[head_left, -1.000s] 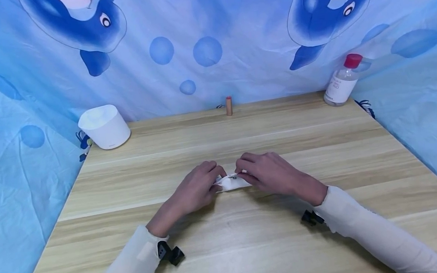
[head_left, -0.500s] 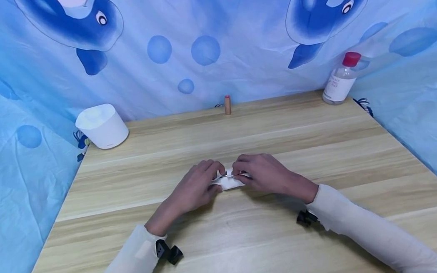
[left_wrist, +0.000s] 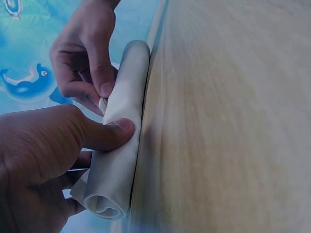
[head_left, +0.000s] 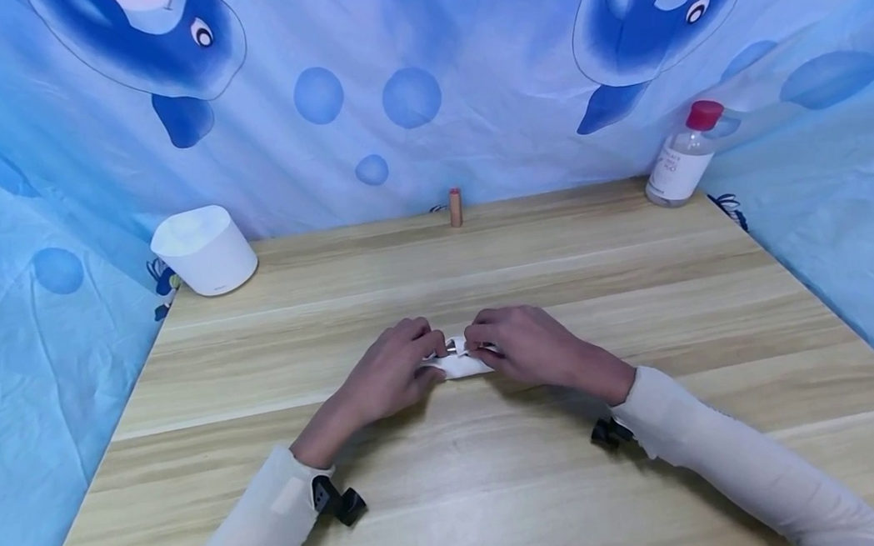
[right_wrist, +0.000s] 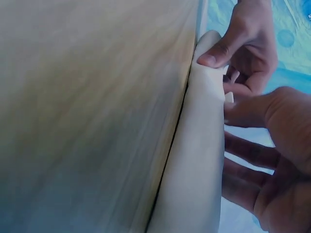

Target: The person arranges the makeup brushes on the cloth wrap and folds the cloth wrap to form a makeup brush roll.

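Note:
A rolled-up white cloth (head_left: 464,366) lies on the wooden table, midway between the two hands; its spiral end shows in the left wrist view. My left hand (head_left: 393,366) grips the roll's left part, thumb (left_wrist: 120,131) on the near face and fingers behind. At the far side, my right hand (head_left: 526,344) pinches the edge of a white strap or flap between thumb and fingers. A small dark, shiny piece (head_left: 451,346) shows on the roll between the hands; its kind is unclear. Fingers partly hide the strap.
A white rounded container (head_left: 206,252) stands at the back left of the table (head_left: 450,489). A small brown cylinder with a red top (head_left: 455,207) stands at the back edge. A clear bottle with a red cap (head_left: 678,162) stands back right. A blue printed curtain (head_left: 422,23) hangs behind.
The right hand has shifted slightly left, toward the left hand. The white strap or flap between the hands now stands up more, and the shiny piece shows more. The left hand keeps its place.

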`<action>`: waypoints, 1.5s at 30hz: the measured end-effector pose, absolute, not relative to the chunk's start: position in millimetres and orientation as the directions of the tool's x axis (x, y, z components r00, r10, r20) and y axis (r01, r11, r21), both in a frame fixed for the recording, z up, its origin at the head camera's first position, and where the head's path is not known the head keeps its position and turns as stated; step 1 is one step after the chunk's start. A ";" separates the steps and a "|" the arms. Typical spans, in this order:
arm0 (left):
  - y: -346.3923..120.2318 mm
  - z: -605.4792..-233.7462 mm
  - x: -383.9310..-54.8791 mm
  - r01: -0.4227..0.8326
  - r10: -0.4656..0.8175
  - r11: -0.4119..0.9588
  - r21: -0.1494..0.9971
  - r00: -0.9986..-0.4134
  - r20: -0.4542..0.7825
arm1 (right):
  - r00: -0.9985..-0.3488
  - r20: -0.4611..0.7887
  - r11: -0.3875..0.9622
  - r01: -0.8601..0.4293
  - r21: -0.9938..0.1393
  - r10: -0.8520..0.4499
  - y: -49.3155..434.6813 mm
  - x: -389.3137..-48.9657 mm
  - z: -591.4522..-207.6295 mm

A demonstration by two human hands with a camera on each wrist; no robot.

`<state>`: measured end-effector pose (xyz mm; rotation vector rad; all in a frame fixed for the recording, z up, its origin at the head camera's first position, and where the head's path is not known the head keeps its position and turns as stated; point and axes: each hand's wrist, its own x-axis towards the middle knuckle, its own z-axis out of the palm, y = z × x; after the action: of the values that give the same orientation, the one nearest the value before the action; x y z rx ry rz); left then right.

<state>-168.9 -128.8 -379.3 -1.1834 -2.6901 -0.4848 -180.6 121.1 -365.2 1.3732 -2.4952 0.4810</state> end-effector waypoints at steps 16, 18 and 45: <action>-125.9 -381.5 -173.4 0.715 0.665 0.643 0.276 -0.699 0.263 | -0.467 0.321 0.474 -0.878 -0.064 -0.824 121.3 -169.6 -361.5; -126.1 -382.0 -173.3 0.712 0.664 0.642 0.284 -0.702 0.259 | -0.471 0.319 0.476 -0.877 -0.068 -0.823 120.6 -169.5 -362.3; -134.0 -374.9 -165.8 0.651 0.622 0.696 0.303 -0.757 0.200 | -0.580 0.260 0.571 -0.812 -0.119 -0.772 147.3 -164.9 -362.2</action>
<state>-165.8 -134.0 -374.9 -1.0596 -2.8170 -0.5515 -164.9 147.3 -362.2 1.3359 -2.6218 0.3360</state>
